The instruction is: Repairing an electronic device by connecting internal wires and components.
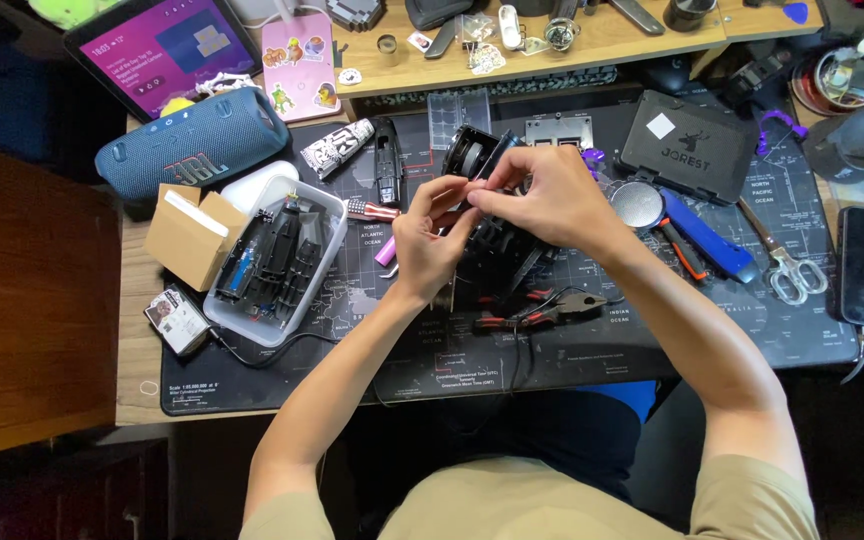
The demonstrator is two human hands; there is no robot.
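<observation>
The right hand (pixel 552 195) is pinching, with closed fingers, the top edge of a black device (pixel 487 200) above the middle of the desk mat (pixel 652 340). The left hand (pixel 430 235) is also closing on it from the side, fingertips meeting the right ones. It seems a small part is being fitted or released; the next move probably needs a steady grip and fine finger work. Left of the hands, a clear plastic tray (pixel 324 205) is holding several black parts, beside an open cardboard box (pixel 187 235).
</observation>
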